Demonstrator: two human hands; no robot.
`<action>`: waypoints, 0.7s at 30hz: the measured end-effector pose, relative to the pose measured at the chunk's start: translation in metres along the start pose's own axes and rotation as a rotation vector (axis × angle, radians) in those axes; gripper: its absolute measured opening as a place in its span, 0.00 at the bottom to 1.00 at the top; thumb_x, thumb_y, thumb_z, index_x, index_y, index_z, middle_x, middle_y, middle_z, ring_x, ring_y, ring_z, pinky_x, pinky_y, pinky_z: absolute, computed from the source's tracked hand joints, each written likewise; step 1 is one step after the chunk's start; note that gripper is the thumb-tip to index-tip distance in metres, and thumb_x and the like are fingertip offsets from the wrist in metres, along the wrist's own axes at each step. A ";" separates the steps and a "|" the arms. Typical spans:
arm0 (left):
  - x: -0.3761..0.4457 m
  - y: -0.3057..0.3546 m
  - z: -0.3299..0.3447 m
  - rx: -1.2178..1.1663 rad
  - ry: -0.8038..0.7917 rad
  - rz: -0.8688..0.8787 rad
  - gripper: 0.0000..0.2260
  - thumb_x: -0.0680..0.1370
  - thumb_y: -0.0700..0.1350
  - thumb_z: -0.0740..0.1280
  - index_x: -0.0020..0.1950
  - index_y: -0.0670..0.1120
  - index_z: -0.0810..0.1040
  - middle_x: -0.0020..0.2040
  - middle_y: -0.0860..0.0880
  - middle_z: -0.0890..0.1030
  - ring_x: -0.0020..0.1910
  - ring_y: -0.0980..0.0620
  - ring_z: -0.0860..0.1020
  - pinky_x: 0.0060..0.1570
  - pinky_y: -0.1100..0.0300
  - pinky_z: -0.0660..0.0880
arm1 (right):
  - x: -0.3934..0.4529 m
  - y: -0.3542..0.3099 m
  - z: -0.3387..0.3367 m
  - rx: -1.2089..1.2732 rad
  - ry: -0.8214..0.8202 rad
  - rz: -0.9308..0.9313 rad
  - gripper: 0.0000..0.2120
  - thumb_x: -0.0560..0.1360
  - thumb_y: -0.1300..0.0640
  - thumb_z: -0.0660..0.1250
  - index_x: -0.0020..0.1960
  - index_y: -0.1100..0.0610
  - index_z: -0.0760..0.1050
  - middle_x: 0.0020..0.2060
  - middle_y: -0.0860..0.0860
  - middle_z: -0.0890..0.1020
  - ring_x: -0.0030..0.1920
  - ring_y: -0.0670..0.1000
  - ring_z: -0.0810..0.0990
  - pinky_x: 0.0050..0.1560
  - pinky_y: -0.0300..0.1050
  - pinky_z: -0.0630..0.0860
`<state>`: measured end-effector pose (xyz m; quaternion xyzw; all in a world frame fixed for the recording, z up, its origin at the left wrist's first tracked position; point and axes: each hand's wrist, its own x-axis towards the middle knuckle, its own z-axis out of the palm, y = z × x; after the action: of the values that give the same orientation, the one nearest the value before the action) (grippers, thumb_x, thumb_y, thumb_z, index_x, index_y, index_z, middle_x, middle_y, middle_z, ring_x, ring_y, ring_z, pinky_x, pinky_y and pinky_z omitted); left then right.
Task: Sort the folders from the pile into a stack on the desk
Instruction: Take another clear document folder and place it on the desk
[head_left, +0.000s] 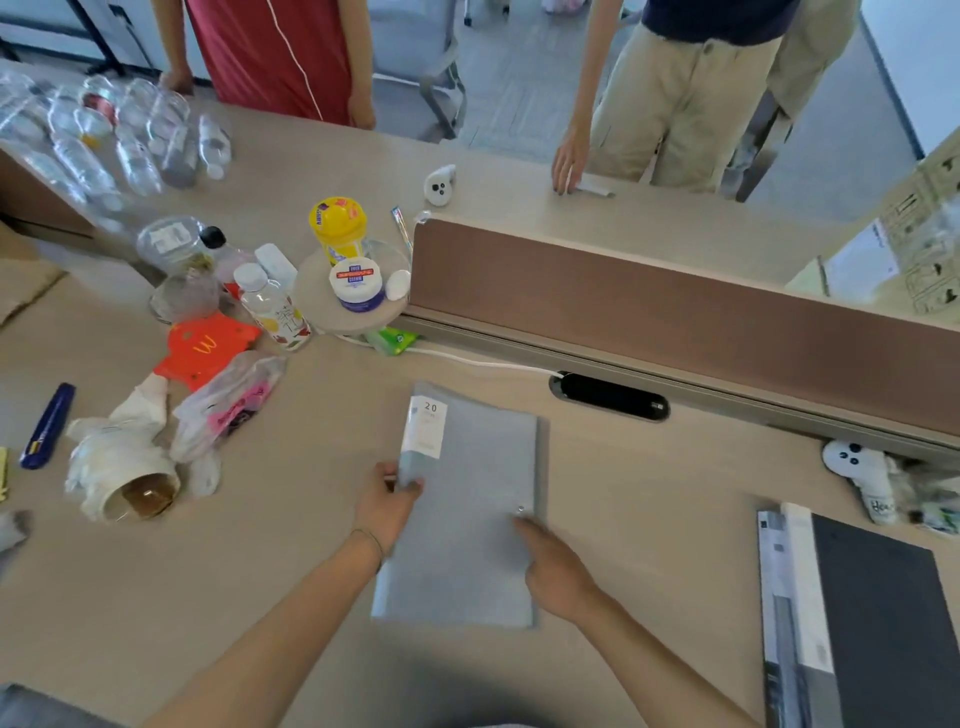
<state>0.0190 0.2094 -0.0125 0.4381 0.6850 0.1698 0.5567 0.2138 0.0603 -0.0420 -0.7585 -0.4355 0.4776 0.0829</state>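
A grey folder with a white spine label reading 20 lies flat on the beige desk, in the middle. My left hand grips its left edge, thumb on top. My right hand rests on the folder's right side, forefinger stretched toward a small metal snap, holding nothing. At the lower right lies the pile of folders, a black one on top with grey and white ones showing beneath its left edge.
Clutter fills the desk's left: a tipped paper cup, plastic bags, a red carton, bottles, jars, a blue pen. A brown partition runs behind the folder. Two people stand beyond it. A white controller lies at right.
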 end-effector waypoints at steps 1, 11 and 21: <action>-0.003 0.003 0.002 -0.041 -0.028 0.021 0.09 0.77 0.39 0.70 0.50 0.49 0.72 0.51 0.41 0.82 0.46 0.42 0.82 0.50 0.49 0.79 | -0.002 0.000 -0.002 0.087 0.028 0.022 0.36 0.73 0.71 0.53 0.79 0.52 0.61 0.78 0.48 0.63 0.78 0.49 0.61 0.74 0.35 0.53; -0.076 0.034 0.014 -0.291 -0.135 0.222 0.07 0.80 0.34 0.64 0.55 0.45 0.75 0.46 0.42 0.81 0.44 0.45 0.77 0.50 0.50 0.73 | -0.035 0.031 -0.053 0.849 0.344 0.179 0.30 0.75 0.69 0.63 0.73 0.49 0.67 0.50 0.55 0.83 0.42 0.53 0.82 0.45 0.47 0.77; -0.139 0.037 0.108 -0.375 -0.279 0.137 0.09 0.79 0.38 0.67 0.51 0.52 0.75 0.48 0.43 0.82 0.44 0.43 0.79 0.52 0.43 0.77 | -0.151 0.094 -0.110 0.978 0.616 0.118 0.21 0.78 0.65 0.64 0.68 0.50 0.74 0.45 0.61 0.82 0.43 0.53 0.78 0.44 0.43 0.73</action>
<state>0.1326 0.0926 0.0649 0.3917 0.5269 0.2691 0.7047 0.3313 -0.0770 0.0635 -0.7590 -0.0768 0.3844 0.5199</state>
